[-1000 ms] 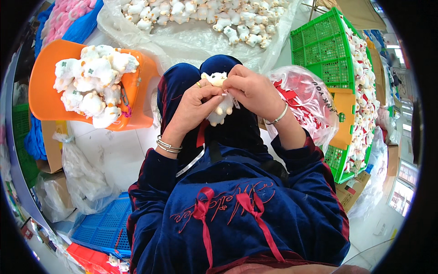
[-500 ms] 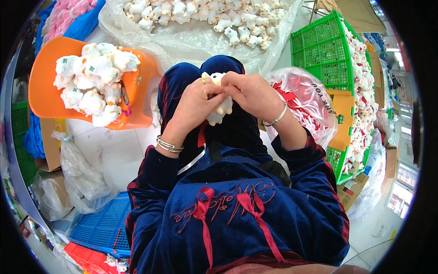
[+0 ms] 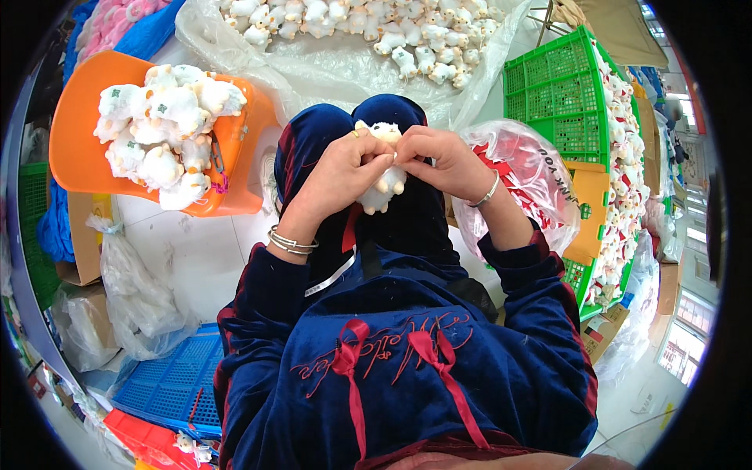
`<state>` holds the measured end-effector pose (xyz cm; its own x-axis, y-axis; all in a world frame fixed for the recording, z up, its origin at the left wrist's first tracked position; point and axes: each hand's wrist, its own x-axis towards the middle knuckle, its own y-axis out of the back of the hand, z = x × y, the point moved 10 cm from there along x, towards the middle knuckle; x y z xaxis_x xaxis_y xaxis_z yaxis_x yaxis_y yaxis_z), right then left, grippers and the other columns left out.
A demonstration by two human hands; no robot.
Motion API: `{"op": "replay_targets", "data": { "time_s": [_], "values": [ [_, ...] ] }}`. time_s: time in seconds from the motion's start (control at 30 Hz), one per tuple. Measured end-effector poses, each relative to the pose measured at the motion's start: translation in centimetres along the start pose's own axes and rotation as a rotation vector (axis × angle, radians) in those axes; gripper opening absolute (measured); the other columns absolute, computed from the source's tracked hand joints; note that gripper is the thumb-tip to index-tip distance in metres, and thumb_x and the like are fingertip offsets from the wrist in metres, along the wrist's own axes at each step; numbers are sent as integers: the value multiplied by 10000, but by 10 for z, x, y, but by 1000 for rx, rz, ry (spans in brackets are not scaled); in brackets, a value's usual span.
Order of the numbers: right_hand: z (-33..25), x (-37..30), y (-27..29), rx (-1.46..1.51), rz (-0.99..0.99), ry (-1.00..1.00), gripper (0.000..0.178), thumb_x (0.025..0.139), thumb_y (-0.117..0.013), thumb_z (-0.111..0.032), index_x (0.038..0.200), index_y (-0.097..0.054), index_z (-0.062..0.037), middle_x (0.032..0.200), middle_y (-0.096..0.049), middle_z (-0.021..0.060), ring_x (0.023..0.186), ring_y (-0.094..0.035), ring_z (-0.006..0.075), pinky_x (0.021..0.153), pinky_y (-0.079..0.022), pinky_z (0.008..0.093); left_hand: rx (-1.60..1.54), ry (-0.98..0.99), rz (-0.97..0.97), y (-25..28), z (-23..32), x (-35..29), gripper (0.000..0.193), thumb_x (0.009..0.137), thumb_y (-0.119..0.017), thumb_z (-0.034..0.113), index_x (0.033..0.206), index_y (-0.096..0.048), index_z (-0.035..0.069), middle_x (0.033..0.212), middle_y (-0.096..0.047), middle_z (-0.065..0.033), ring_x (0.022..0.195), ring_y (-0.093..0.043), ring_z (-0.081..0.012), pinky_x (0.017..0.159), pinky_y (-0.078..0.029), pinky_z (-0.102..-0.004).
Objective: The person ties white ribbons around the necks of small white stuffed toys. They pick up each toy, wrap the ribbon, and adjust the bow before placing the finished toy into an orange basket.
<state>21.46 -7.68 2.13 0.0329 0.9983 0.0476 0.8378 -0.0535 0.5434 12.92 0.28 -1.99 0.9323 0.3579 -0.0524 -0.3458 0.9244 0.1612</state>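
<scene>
Here's the white plush animal (image 3: 382, 197), held above the lap between the person's knees (image 3: 317, 125), head pointing away. The left hand (image 3: 341, 168) has its grip clamped on the toy near the neck; the right hand (image 3: 448, 162) brings its fingertips together there too, what they pinch too small to tell. Off right, a clear plastic bag (image 3: 558, 227) of red pieces (image 3: 505, 168) beside a green crate (image 3: 556, 98); left, more plush animals (image 3: 168, 110) piled on an orange chair (image 3: 76, 141); beyond, plastic sheeting (image 3: 313, 77) under another heap (image 3: 352, 19).

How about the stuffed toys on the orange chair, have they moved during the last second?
No, the stuffed toys show no shift either way against the orange chair.
</scene>
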Motion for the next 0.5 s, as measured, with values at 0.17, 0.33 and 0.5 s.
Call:
{"op": "replay_targets", "data": {
  "time_s": [0.17,0.33,0.5],
  "values": [
    [-12,4,2,-20,-21,54,93,862,-726,-52,936,-678,-21,920,-680,103,808,-668,240,713,-523,330,-10,11,-14,-1,1,-1,188,962,-680,169,1007,-730,-7,874,-616,-53,789,-598,-123,712,-488,-273],
    [2,2,1,-37,8,-95,97,854,-724,-14,920,-653,-19,887,-676,77,786,-650,198,728,-525,312,-23,34,-13,-2,0,-1,184,962,-679,168,1003,-730,-4,872,-618,-50,781,-598,-120,711,-490,-274],
    [1,2,-1,-97,62,-104,114,856,-720,-16,921,-627,-28,819,-651,75,732,-637,191,687,-519,312,0,41,-19,-1,0,0,183,960,-683,168,1003,-730,-4,863,-620,-42,774,-589,-115,710,-489,-270]
  ]
}}
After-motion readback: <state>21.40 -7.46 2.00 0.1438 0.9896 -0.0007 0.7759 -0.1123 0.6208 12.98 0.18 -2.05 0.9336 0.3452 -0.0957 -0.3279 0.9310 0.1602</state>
